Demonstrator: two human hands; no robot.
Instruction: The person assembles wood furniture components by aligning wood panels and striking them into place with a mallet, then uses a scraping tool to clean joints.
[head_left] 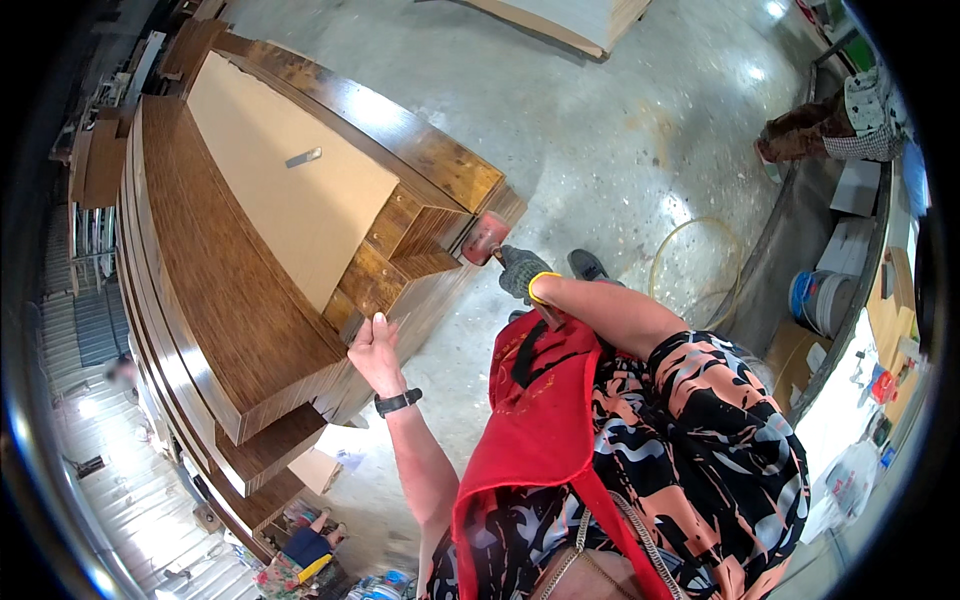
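My right hand (522, 272), in a dark grey glove, is closed round the handle of a mallet (485, 238) with a red, worn head. The mallet head is beside the near right corner of a stack of dark brown wooden panels (225, 260). My bare left hand (376, 358), with a dark watch at the wrist, is closed in a pinch near the panels' front edge; what it holds, if anything, is too small to name. Patterned brown boards (430, 155) lie along the stack's right side. On a tan cardboard sheet (270, 180) between the panels rests a small flat metal blade (303, 157).
A hose (655, 260) loops over the grey concrete floor (590, 130) at right. Beyond it stand a workbench (845, 385), a round tub (832, 300) and another person's legs (815, 130). A pallet-like stack (575, 20) lies at the far side. Another person (308, 545) is at lower left.
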